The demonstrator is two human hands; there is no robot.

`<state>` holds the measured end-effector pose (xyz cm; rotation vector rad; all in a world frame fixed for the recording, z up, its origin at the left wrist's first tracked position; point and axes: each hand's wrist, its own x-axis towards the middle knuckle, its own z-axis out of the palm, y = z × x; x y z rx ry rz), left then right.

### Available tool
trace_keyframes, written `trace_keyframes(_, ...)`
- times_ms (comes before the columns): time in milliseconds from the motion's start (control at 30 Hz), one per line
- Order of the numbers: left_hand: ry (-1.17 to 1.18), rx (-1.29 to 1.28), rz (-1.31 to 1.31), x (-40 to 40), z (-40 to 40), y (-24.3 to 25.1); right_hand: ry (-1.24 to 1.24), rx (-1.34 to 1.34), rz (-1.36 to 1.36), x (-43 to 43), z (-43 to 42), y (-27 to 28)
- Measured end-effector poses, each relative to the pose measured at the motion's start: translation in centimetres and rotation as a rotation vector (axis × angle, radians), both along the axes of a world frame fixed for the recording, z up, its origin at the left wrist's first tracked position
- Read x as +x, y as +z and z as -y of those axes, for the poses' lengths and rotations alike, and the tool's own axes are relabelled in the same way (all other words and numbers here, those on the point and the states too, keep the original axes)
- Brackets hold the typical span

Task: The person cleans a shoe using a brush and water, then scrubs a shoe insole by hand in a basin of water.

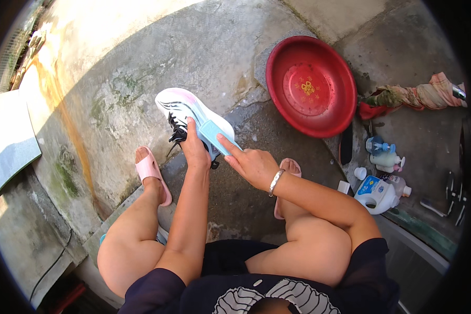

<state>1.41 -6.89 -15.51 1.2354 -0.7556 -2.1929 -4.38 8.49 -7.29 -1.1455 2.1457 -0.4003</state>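
Note:
My left hand grips a white running shoe with pink and pale blue shading, its thumb over the upper beside the black laces. The toe points away to the upper left. In my right hand is a light blue scrubbing brush, the index finger stretched along its back. The brush lies against the side of the shoe near the heel; its bristles are hidden. A silver bracelet circles my right wrist.
A red plastic basin stands on the concrete at the upper right. Beside it are a twisted cloth, several pump bottles and a white detergent jug. My feet wear pink slippers. A pale panel lies at the far left.

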Motion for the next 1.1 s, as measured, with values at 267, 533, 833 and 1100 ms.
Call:
trace_keyframes(267,-0.109,0.187,-0.108,-0.9,-1.9,1.5,-0.27,-0.101,-0.031,-7.5,2.3,-3.2)
trace_keyframes(533,-0.285,0.297,-0.162,-1.6,-3.6,5.1,-0.478,-0.55,0.148,-6.5,1.2,-2.2)
trace_keyframes(833,-0.006,0.268,-0.172,-0.9,0.6,3.5,-0.023,-0.309,-0.326,-3.1,-1.3,-0.3)
trace_keyframes(1100,0.002,0.357,-0.497,-0.4,3.3,3.1,-0.231,-0.333,-0.158,-3.2,-4.8,-2.6)
